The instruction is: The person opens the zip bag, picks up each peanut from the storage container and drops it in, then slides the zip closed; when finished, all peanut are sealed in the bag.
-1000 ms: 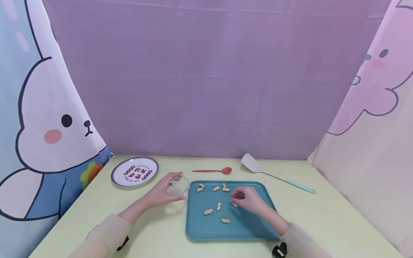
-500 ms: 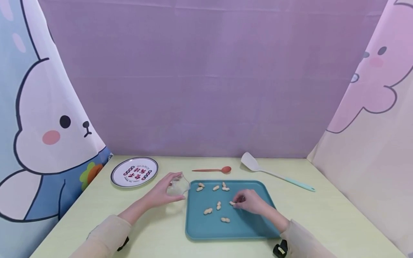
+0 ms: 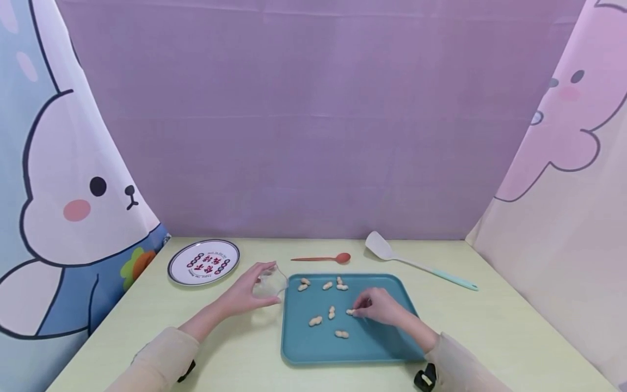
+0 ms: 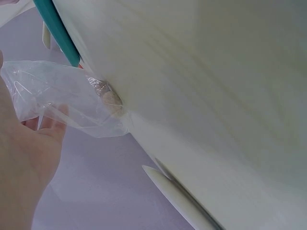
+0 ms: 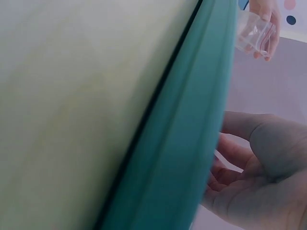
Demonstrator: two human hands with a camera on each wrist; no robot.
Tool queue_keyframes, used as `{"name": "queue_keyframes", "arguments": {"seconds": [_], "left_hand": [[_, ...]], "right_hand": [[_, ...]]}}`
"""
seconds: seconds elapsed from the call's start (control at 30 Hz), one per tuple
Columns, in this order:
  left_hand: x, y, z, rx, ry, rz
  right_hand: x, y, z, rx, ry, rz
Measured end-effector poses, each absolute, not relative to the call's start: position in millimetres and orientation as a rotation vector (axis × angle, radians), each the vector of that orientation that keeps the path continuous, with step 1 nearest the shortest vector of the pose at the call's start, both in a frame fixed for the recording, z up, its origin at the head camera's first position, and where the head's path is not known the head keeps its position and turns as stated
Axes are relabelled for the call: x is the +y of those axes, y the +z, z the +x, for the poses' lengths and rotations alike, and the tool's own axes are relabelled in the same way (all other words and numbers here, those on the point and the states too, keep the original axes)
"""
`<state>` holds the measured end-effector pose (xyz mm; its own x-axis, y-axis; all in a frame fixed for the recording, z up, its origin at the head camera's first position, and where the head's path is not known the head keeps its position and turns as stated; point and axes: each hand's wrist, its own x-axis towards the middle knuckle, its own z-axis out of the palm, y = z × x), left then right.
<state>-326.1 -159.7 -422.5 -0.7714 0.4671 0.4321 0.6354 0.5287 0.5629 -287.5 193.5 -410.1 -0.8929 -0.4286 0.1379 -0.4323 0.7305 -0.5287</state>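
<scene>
My left hand (image 3: 246,291) holds a clear plastic bag (image 3: 271,283) spread between thumb and fingers, just off the left edge of a teal tray (image 3: 374,348). In the left wrist view a tan lump (image 4: 112,102), seemingly a peanut, lies at the bag's lower end. Over the right half of the tray, my right hand (image 3: 379,306) pinches an unshelled peanut (image 3: 350,312) at its fingertips. Several other peanuts (image 3: 315,321) lie scattered on the tray. The tray's rim hides the right fingertips in the right wrist view.
Behind the tray lies a red-orange spoon (image 3: 342,258). A spatula (image 3: 421,267) with a white head and mint handle slants at the back right. A white plate (image 3: 183,267) with red lettering sits at the back left. A purple curtain (image 3: 294,136) closes off the rear.
My right hand has come down slightly, and its fingers have closed on the peanut on the tray. The left hand keeps the bag in the same place.
</scene>
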Motion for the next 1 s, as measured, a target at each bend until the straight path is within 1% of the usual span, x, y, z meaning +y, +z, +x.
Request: {"name": "queue_keyframes", "arguments": {"seconds": [0.53, 0.8, 1.0], "left_hand": [[-160, -422, -326, -2.545, -1.081, -0.923], [-159, -422, -326, -2.542, -1.081, -0.933], [-160, -422, -326, -2.541, -1.085, -0.923]], "right_hand": [[197, -402, -290, -2.884, 0.941, 0.766], [181, -393, -297, -2.846, 0.987, 0.676], [162, -386, -305, -2.754, 1.02, 0.706]]}}
